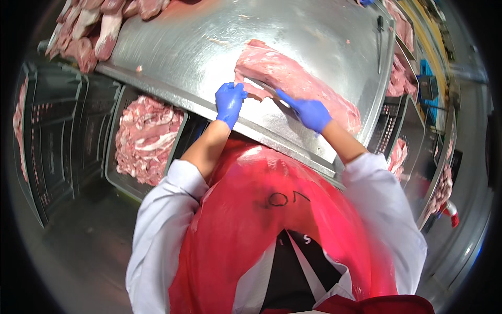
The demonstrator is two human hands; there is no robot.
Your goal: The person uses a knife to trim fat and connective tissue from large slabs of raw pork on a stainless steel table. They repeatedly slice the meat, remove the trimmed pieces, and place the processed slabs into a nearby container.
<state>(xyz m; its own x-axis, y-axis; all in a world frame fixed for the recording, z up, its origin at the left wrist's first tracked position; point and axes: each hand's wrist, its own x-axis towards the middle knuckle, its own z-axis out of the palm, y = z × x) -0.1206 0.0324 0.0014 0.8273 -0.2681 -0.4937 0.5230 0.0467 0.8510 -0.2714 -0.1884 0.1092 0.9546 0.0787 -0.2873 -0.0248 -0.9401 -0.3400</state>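
A long pink piece of pork loin lies slantwise across the steel table. My left hand, in a blue glove, is closed on the near left edge of a thin meat flap beside the loin. My right hand, also blue-gloved, is closed with its index finger stretched toward the flap. It appears to grip a knife; a pale shiny strip that looks like its blade shows between the loin and the flap. The handle is hidden under the palm.
Meat pieces are heaped at the table's far left corner. A crate of trimmings stands below left, beside dark crates. More meat crates line the right side. A dark-handled rod lies near the table's right edge.
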